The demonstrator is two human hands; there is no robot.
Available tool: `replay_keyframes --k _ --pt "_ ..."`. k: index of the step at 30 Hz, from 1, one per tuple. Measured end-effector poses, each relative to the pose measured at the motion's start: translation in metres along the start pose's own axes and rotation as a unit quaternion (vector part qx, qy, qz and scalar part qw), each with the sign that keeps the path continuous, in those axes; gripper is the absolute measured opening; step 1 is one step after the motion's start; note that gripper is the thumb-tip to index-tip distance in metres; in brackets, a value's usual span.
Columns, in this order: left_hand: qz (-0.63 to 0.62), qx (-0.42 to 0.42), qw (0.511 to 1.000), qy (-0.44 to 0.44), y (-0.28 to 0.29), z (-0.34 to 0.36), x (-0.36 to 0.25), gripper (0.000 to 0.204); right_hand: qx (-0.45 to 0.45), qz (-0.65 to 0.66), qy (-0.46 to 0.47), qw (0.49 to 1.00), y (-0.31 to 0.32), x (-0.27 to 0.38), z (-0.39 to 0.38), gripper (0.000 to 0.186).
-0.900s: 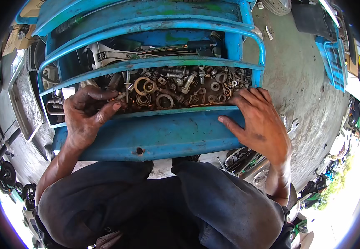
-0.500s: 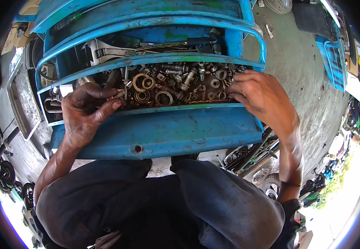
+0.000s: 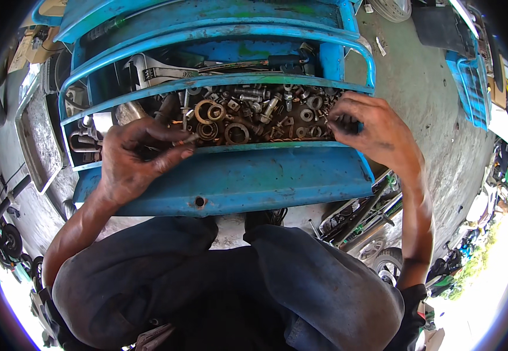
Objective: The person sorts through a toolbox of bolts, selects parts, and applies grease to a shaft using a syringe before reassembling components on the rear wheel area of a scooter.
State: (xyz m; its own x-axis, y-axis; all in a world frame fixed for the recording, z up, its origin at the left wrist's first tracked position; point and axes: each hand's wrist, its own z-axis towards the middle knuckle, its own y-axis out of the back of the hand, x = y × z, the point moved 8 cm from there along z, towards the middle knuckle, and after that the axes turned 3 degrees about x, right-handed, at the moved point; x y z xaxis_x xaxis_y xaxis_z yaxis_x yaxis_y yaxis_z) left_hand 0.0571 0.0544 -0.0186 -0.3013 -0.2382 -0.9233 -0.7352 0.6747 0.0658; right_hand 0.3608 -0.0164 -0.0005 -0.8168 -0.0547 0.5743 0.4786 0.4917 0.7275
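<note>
A long blue metal tray [image 3: 300, 144] holds a jumble of nuts, bolts, washers and rings. Over its left part, my left hand [image 3: 134, 155] pinches a small bolt [image 3: 188, 140] between thumb and forefinger, close to the near rim. Beside that bolt lie a bearing-like ring [image 3: 207, 130], a brass-coloured ring [image 3: 203, 111] and a wide flat ring [image 3: 236, 133]. At the tray's right end, my right hand [image 3: 366, 121] is closed, its blackened fingertips drawn together above small hardware. Whatever they hold, if anything, is hidden.
Behind the tray, an upper blue compartment holds a large adjustable wrench [image 3: 163, 71] and a black-handled tool [image 3: 286, 60]. A blue panel [image 3: 236, 181] slopes toward my knees. A metal trough [image 3: 36, 137] stands left; a wheel [image 3: 388, 263] and metal parts lie on the floor at right.
My left hand has moved right and slightly nearer with the bolt. My right hand's fingers have curled inward and shifted slightly right. The view of the tray has shifted a little.
</note>
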Motion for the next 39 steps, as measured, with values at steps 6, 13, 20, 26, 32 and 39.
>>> replay_keyframes --k 6,13,20,26,32,39 --pt "0.108 0.076 0.990 -0.038 -0.021 0.010 -0.025 0.020 -0.048 0.123 0.017 0.991 0.000 -0.006 -0.005 0.021" --pt "0.047 0.065 0.997 0.003 -0.027 0.016 -0.026 0.022 -0.099 0.153 0.038 0.983 0.005 0.001 -0.009 0.018" --pt "-0.018 0.132 0.988 -0.073 -0.053 0.020 -0.048 0.026 -0.179 0.364 0.035 0.913 0.002 0.055 -0.009 0.023" --pt "-0.019 0.163 0.977 -0.136 -0.060 0.014 -0.065 0.026 -0.197 0.355 0.104 0.908 0.002 0.092 -0.003 0.029" --pt "-0.026 0.221 0.969 -0.106 -0.067 0.009 -0.066 0.026 -0.174 0.381 0.146 0.896 -0.012 0.099 0.001 0.035" --pt "-0.171 0.180 0.969 0.015 -0.062 0.013 -0.053 0.033 -0.261 0.267 0.202 0.906 -0.009 0.123 -0.002 0.042"
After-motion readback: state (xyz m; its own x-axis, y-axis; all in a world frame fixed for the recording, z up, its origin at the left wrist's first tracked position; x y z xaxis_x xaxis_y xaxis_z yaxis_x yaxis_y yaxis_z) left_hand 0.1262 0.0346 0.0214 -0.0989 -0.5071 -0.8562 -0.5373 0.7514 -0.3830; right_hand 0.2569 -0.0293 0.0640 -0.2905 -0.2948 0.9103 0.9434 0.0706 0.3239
